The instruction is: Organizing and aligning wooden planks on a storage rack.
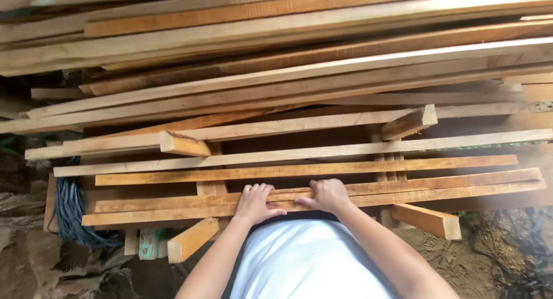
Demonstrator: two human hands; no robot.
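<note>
White shirt fabric (308, 258) is filling the bottom of the view, and just past it both hands are pressing on the nearest long wooden plank (438, 194) at the pile's front edge. Left hand (254, 203) is lying fingers spread; right hand (328, 195) is curling fingers together over its edge. Stacked lumber (276, 74) is rising behind, blue cord (70, 210) hanging left.
</note>
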